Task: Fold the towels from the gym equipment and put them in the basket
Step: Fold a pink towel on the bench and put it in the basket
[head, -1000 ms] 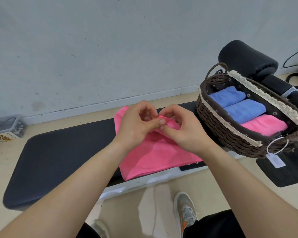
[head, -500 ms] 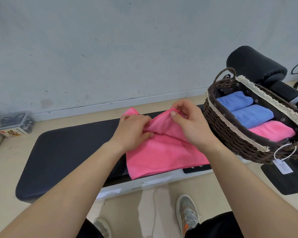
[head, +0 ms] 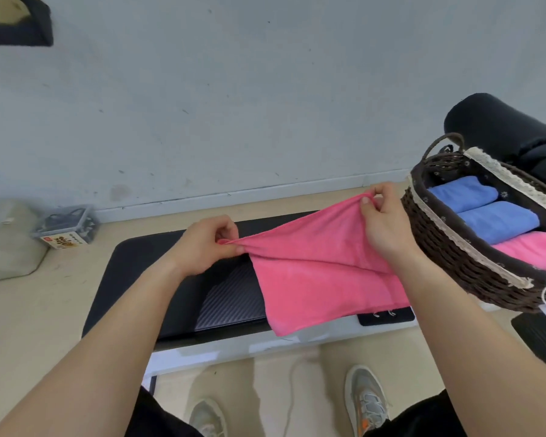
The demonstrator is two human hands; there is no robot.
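A pink towel [head: 316, 279] lies partly on the black padded bench [head: 158, 279], its near edge hanging over the bench's front. My left hand [head: 208, 244] pinches one upper corner low over the bench. My right hand [head: 385, 225] pinches the other upper corner, lifted higher and next to the basket. The towel's top edge stretches taut between them. The dark wicker basket [head: 454, 263] with a lace-trimmed liner stands at the right and holds two folded blue towels [head: 495, 219] and a folded pink towel [head: 533, 250].
A black foam roller pad [head: 498, 130] sits behind the basket. A clear box of small items [head: 65, 227] and a pale bag [head: 7, 241] lie on the floor at the left by the wall. My shoes [head: 366, 402] are below the bench.
My hands, close together at the towel's middle a second ago, have drawn apart. The right hand rose toward the basket with its corner, spreading the towel's top edge.
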